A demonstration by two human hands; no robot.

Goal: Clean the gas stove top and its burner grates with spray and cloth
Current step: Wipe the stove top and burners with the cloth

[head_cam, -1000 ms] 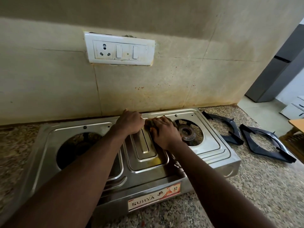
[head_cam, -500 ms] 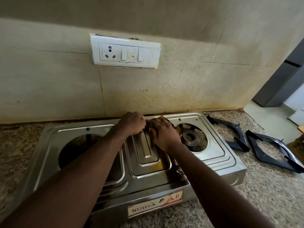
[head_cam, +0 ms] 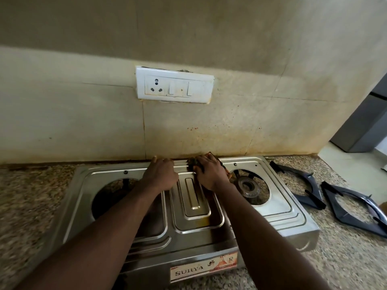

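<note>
You're pressing a soft scrub pad (head_cam: 209, 162), prob. sponge, w/ right hand (head_cam: 211, 174) gripping it; left hand (head_cam: 160, 174) clenched, bracing the stiff steel stove top (head_cam: 278, 208).

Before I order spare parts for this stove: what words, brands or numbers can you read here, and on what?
"SURYA": on the label on the front of the stove.
A small dark emblem and a picture beside it on that label: too blurred to read.
Switch plate on the wall: no readable text.
</note>
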